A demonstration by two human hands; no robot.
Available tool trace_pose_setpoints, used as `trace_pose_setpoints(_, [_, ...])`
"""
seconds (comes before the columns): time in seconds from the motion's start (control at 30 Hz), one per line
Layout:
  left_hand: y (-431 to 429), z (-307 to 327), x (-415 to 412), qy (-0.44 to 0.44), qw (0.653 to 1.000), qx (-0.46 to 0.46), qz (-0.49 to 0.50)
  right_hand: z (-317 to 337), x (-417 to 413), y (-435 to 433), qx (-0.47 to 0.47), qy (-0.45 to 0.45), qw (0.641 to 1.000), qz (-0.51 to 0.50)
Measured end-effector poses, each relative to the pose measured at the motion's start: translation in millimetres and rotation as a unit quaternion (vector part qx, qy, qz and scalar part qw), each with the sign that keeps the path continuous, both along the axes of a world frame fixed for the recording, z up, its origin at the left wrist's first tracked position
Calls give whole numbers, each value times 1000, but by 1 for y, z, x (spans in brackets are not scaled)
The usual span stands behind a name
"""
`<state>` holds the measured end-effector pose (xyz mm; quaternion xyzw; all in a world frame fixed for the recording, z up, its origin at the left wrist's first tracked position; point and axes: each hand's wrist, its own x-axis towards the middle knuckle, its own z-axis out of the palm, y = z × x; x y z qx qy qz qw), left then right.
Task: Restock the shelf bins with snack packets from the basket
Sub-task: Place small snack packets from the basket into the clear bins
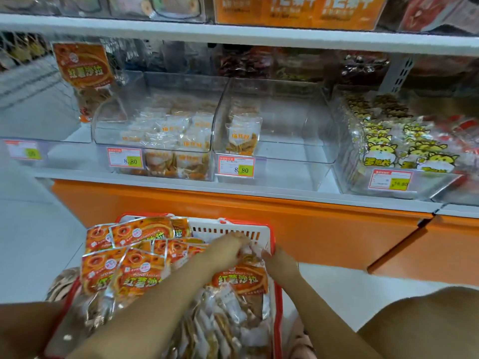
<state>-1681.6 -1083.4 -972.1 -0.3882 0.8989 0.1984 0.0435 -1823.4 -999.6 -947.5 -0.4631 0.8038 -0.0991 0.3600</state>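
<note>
Far from done, I judge: the basket (272, 230) is heaped with snack packets (140, 278), the bin (298, 151) above it sits nearly bare, the left hand (228, 251) clutches 1 packet (241, 279) in its fingers at the basket's far end, and the right hand (280, 261) is too blurred to tell its grip.

Bare forearms (155, 301), left hand (225, 251), right hand (281, 260)

Bright, even light — soft blur throughout, hands (248, 251) smeared, wide-angle bowing of shelf edge (233, 35).

left hand (228, 251): fingers curled down | right hand (278, 257): blurred, close beside
</note>
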Motion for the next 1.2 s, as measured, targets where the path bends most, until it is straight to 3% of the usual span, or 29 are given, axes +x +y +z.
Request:
trace_pose_setpoints(0.23, [12, -12, -5, -29, 999, 19, 13, -16, -11, 1, -15, -124, 986, -107])
trace_pose_setpoints(0.43, [12, 6, 6, 28, 996, 22, 81, -25, -20, 6, -32, -273, 941, -195])
trace_pose_setpoints(0.5, [16, 16, 8, 100, 983, 33, 152, -25, -17, 7, -71, -252, 942, -211])
trace_pose_setpoints(0.57, [23, 30, 11, 246, 926, 96, 271, -15, -13, 7, -149, -238, 931, -233])
trace_pose_setpoints(0.67, [37, 57, 14, 445, 771, 264, 371, 18, -3, 2, -194, -320, 903, -210])
trace_pose_setpoints(0.73, [47, 71, 15, 474, 740, 312, 362, 36, 1, -3, -215, -355, 889, -193])
trace_pose_setpoints(0.83, [55, 79, 13, 485, 724, 348, 346, 56, 4, -4, -288, -349, 869, -201])
trace_pose_setpoints(0.9, [56, 81, 10, 478, 746, 311, 342, 65, 5, -3, -343, -303, 871, -178])
trace_pose_setpoints(1.03, [57, 89, -3, 483, 807, 95, 326, 74, 17, 2, -424, -203, 876, -104])
trace_pose_setpoints(1.1, [58, 93, -9, 495, 805, 12, 327, 80, 23, 4, -444, -171, 874, -97])
trace_pose_setpoints(1.2, [57, 92, -12, 537, 767, -9, 351, 85, 28, 6, -461, -155, 866, -120])
